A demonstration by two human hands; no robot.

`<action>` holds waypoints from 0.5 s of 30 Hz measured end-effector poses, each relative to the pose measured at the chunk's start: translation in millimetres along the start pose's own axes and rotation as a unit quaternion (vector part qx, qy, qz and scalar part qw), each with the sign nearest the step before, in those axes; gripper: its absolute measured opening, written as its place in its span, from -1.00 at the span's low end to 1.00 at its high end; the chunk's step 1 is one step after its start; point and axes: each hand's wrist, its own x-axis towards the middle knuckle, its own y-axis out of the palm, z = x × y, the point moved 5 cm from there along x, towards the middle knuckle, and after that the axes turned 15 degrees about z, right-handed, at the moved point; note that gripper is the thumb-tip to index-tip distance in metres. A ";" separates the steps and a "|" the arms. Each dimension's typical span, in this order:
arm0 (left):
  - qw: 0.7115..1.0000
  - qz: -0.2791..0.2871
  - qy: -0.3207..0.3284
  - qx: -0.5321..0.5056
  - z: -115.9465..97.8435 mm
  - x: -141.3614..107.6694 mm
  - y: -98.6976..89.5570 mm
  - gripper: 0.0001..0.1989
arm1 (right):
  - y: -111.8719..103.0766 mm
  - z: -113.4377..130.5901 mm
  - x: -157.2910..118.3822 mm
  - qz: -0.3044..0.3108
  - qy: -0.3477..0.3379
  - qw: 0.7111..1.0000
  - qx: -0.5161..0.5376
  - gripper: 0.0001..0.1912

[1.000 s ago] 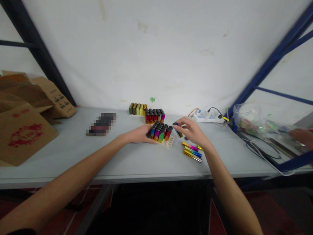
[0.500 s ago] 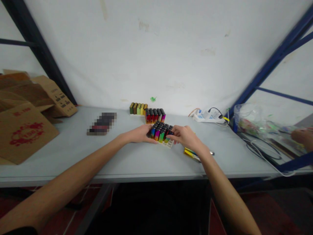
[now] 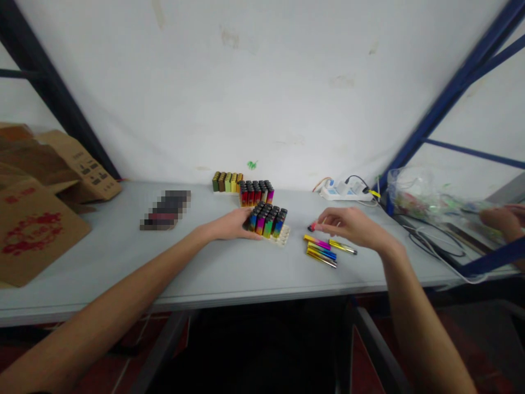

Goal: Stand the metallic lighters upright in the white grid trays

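Several multicoloured lighters [image 3: 268, 221] with black tops stand upright in a white slotted tray [image 3: 284, 236], whose right-hand slots show bare. My left hand [image 3: 233, 224] is closed round the tray's left side, thumb in front and fingers partly hidden behind. Off to the right, my right hand [image 3: 346, 223] pinches a lighter [image 3: 313, 226] with a black end and a bit of red showing; most of it is hidden by the fingers. Just below that hand, several shiny loose lighters [image 3: 322, 254], gold, pink, blue and silver, lie on the table.
Behind the tray stand a block of red lighters [image 3: 256, 193] and a row of green and yellow ones [image 3: 227, 182]. A pixelated dark object [image 3: 166, 209] lies left. Cardboard boxes [image 3: 41, 219], a power strip [image 3: 344, 190] and a blue frame [image 3: 435, 104] flank the table. Another person's hand [image 3: 500, 220] shows far right.
My right hand has moved right, away from the tray, now with a lighter between its fingers. The tray's right slots and the loose lighters are uncovered. My left hand stays at the tray.
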 end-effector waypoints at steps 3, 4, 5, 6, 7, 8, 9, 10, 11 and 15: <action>1.000 0.004 0.004 -0.002 -1.5 -0.5 -0.3 -0.24 | 15.4 -10.4 -18.5 0.004 0.003 0.999 -0.049 -0.70; 1.000 0.005 0.003 -0.002 -1.7 -0.6 -0.3 -0.24 | 23.8 -11.5 -23.9 0.005 -0.003 0.998 -0.069 -0.71; 1.000 0.005 0.000 -0.002 -1.7 -0.6 -0.4 -0.23 | 32.8 -12.5 -29.0 0.006 -0.006 0.996 -0.089 -0.73; 1.000 0.004 -0.003 -0.001 -1.5 -0.5 -0.5 -0.22 | 42.0 -13.7 -33.5 0.006 -0.004 0.994 -0.108 -0.74; 1.000 0.003 -0.007 0.000 -1.1 -0.5 -0.6 -0.21 | 50.9 -15.4 -37.1 0.006 0.004 0.992 -0.125 -0.75; 1.000 0.002 -0.010 0.000 -0.7 -0.3 -0.7 -0.21 | 59.1 -17.4 -39.7 0.005 0.013 0.990 -0.141 -0.77; 1.000 0.002 -0.011 -0.001 -0.4 -0.2 -0.6 -0.21 | 66.5 -19.5 -41.1 0.003 0.021 0.988 -0.154 -0.81; 1.000 0.003 -0.011 -0.003 -0.3 -0.1 -0.4 -0.21 | 72.7 -21.5 -41.3 0.000 0.027 0.986 -0.166 -0.85; 1.000 0.004 -0.009 -0.005 -0.4 0.0 -0.3 -0.21 | 77.5 -23.3 -40.3 -0.008 0.031 0.983 -0.178 -0.88; 1.000 0.002 -0.004 -0.005 -2.3 -0.9 -1.0 -0.25 | 81.0 -27.4 -30.6 -0.053 0.041 0.974 -0.215 -0.87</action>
